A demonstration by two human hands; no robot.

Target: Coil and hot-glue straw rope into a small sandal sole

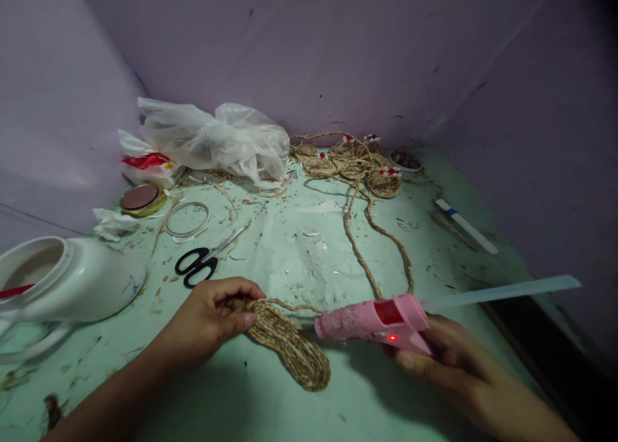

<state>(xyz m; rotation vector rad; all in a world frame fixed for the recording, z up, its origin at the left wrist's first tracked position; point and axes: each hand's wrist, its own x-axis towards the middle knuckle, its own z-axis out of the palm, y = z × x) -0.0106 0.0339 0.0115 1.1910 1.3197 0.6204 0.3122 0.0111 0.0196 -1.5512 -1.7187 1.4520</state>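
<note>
My left hand pinches the upper end of a small sole-shaped piece of coiled braided straw, held just above the table. A pink glue gun is gripped in my right hand, its nozzle pointing left near the straw piece. A red light glows on the gun's side, and a long translucent glue stick sticks out of its back. From the piece a braided straw cord runs behind the nozzle and loops away toward the back.
Scissors with black handles lie beyond my left hand. At left is a white jug on its side. Plastic bags, a tape ring and beaded straw pieces sit farther back. Right lies a white strip.
</note>
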